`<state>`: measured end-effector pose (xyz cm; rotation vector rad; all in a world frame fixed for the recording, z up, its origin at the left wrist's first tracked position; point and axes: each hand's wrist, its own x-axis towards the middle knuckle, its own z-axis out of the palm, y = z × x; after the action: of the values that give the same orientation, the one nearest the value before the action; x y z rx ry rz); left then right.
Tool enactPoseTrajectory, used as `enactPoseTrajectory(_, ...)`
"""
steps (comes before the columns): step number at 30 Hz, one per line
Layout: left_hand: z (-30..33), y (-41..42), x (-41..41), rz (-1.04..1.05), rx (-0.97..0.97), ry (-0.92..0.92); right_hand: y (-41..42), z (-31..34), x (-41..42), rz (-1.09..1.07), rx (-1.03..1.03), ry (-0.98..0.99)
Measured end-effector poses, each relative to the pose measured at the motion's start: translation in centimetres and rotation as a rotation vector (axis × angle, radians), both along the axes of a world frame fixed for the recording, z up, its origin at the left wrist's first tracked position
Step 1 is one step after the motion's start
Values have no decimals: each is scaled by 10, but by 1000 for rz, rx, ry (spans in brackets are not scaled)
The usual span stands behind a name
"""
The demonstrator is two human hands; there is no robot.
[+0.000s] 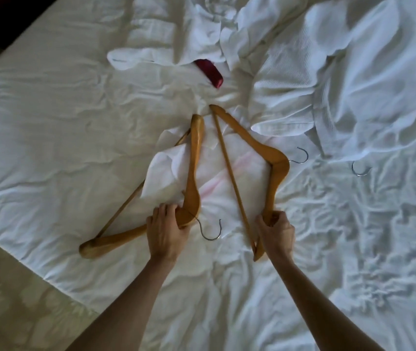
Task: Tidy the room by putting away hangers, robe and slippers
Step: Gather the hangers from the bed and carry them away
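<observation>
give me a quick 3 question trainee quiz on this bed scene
1. True or false: each of the hands grips a wooden hanger.
2. Which hand holds its hanger near the hook? A left, B right.
3. What colour is the small item by the robe?

Key: 1 true: left hand on left hanger, right hand on right hanger. 2 A, beside the hook. 3 dark red item, partly under the robe.
</observation>
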<state>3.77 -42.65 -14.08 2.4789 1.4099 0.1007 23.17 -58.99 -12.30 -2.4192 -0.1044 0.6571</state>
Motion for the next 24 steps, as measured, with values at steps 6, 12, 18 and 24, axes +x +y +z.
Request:
enactPoseTrajectory(6,0,1,-30,28,6,96,29,-6,20,-93,82,25)
enactPoseTrajectory(12,43,6,-22,25,-392,110,21,39,3,-150,353,295)
enactPoseTrajectory(18,139,-14,-10,411,-759,-328,-2,160,-14,-42,570,442)
enactPoseTrajectory(24,245,-42,-11,598,-932,-630,-16,262,-34,313,625,369)
